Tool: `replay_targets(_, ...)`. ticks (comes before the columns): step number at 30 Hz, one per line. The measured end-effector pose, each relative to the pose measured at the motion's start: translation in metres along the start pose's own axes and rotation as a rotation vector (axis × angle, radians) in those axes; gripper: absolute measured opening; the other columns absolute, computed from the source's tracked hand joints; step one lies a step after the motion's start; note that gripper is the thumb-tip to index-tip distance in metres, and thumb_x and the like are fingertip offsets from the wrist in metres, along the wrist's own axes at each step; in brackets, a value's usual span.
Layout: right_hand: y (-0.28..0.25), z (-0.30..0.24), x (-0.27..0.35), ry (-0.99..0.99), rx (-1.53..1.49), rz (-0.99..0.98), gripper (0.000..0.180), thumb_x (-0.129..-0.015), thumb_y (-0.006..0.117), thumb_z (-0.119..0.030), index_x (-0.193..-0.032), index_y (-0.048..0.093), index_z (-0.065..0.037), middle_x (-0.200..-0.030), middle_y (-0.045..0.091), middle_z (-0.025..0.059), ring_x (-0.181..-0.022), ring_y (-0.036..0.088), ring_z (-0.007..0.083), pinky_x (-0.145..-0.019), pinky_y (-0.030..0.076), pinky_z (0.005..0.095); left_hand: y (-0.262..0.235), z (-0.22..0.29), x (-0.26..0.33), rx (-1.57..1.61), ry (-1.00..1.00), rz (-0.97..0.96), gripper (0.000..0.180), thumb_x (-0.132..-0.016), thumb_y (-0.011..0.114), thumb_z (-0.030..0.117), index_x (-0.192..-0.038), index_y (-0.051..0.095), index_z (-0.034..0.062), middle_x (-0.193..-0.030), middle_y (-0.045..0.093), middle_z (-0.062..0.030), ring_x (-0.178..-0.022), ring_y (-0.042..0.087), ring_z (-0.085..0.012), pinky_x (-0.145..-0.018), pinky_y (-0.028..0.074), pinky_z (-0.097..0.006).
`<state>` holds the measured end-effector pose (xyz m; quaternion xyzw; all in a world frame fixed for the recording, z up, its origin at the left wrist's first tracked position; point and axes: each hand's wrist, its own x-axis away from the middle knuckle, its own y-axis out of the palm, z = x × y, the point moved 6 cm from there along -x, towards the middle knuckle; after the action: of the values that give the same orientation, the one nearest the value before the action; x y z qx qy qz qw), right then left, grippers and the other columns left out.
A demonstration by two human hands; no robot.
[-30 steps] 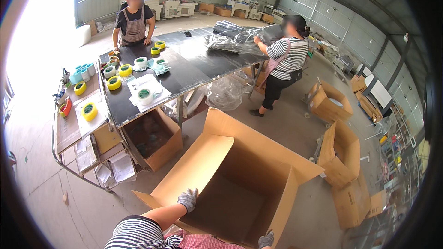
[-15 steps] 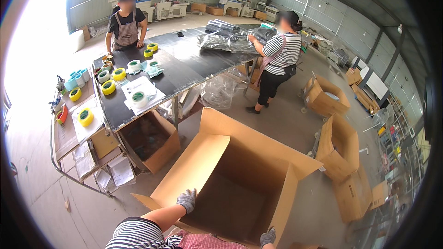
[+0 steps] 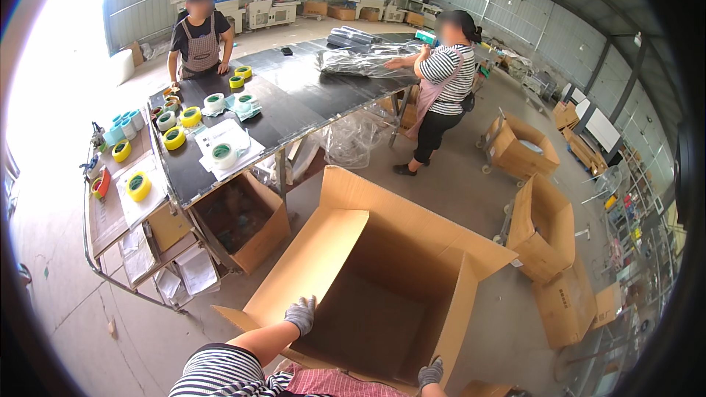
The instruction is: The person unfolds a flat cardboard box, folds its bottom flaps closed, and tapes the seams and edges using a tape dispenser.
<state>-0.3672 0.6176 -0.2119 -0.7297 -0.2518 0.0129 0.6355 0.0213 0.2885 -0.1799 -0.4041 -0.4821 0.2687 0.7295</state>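
Observation:
A large cardboard box [image 3: 419, 224] stands in front of me with its top flaps folded outward; its shadowed inside shows a bare bottom. My left hand [image 3: 301, 315], in a grey glove, is closed over the box's left edge, by the fold of the wide left flap [image 3: 312, 265]. At the near right corner my right hand [image 3: 431, 373], gloved the same way, grips the rim of the right side. The undersides of both hands are hidden.
A black-topped table [image 3: 287, 110] holds tape rolls [image 3: 173, 138], papers and clear plastic film [image 3: 360, 62]. One co-worker [image 3: 202, 44] stands at its far left; another [image 3: 445, 81] handles the film. Cardboard boxes [image 3: 540, 228] line the right; another [image 3: 250, 228] sits under the table.
The co-worker by the film has straightened and shifted their hands over it. My hands keep their places on the box, and the view has shifted slightly.

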Motion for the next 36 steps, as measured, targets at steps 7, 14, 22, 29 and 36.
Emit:
replay_targets(7,-0.002,-0.004,0.001,-0.038,-0.009,0.01,0.072,-0.077,0.062,-0.018,-0.143,0.04,0.002,-0.14,0.05,0.0268,-0.131,0.048,0.0397,-0.114,0.036,0.0403,0.005,-0.002,-0.004,-0.012,0.001,0.019,0.076,-0.087,0.053,0.012,-0.154,0.018,0.0069,-0.145,0.038,-0.0278,-0.115,0.057,-0.045,-0.093,0.05,-0.053)
replay_targets(14,0.001,-0.003,-0.002,-0.048,-0.006,0.006,0.071,-0.079,0.062,-0.017,-0.143,0.039,0.001,-0.143,0.048,0.0253,-0.133,0.046,0.0386,-0.115,0.035,0.0415,0.005,-0.001,-0.005,-0.023,0.0,0.01,0.077,-0.088,0.053,0.013,-0.155,0.017,0.0064,-0.146,0.037,-0.0278,-0.115,0.057,-0.0446,-0.093,0.05,-0.053)
replay_targets(22,0.004,-0.003,-0.003,0.023,-0.04,-0.056,0.073,-0.078,0.062,-0.016,-0.144,0.036,0.001,-0.143,0.047,0.025,-0.134,0.045,0.0386,-0.115,0.034,0.0417,0.008,-0.003,-0.005,-0.029,0.012,0.01,0.079,-0.086,0.055,0.013,-0.155,0.017,0.0067,-0.146,0.037,-0.0277,-0.115,0.057,-0.0441,-0.094,0.05,-0.052)
replay_targets(29,0.01,-0.002,-0.012,-0.136,0.011,-0.108,0.084,-0.076,0.067,-0.025,-0.146,0.031,0.003,-0.147,0.039,0.0294,-0.135,0.041,0.0425,-0.116,0.033,0.0432,0.0,0.0,-0.009,-0.065,0.063,-0.081,0.084,-0.085,0.062,0.022,-0.153,0.017,0.0039,-0.149,0.034,-0.0268,-0.128,0.048,-0.0444,-0.102,0.046,-0.05)
replay_targets(36,0.007,-0.063,-0.036,-0.411,-0.081,-0.086,0.07,-0.093,0.059,-0.038,-0.147,0.033,-0.001,-0.147,0.041,0.0268,-0.131,0.043,0.0432,-0.111,0.035,0.0501,0.012,-0.002,-0.053,-0.006,0.273,-0.072,0.084,-0.091,0.057,0.054,-0.153,0.025,0.007,-0.158,0.024,-0.0212,-0.145,0.028,-0.0371,-0.115,0.033,-0.047)
